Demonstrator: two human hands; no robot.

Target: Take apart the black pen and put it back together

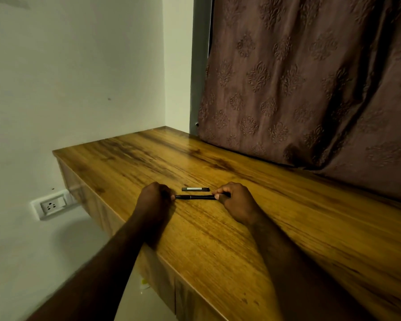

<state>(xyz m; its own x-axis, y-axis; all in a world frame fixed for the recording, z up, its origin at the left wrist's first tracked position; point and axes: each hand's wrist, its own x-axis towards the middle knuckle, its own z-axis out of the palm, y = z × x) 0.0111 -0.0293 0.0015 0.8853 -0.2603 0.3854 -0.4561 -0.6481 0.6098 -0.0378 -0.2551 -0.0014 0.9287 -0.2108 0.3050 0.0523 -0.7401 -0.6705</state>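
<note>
Black pen (195,197) held level just above the wooden table (218,239), lengthwise between both hands, approx. parallel to the table's front edge.

Left hand (154,198): curled shut, fingertips pinching pen's left end. Knuckles face me, so exact finger contact not visible.

Right hand (234,200): fingers closed round the right end; a short dark stub pokes out past the fingers on the far side. Can't tell if that's a loosened section or just the barrel end.

Grip at both ends w/ middle left bare: prob. set up to twist or pull the two halves against each other. Forearms rest on the table, likely for steadiness.

Small dark flat piece (195,189) w/ pale strip lies on the table just beyond the pen, apart from it. Could be the pen's cap or clip part; too small to say. Parked close, prob. so it's in reach for reassembly.

Stage: unclear whether coming apart or going back together.

Bkgd: patterned curtain (310,77) behind table, wall socket (52,206) low at left.
</note>
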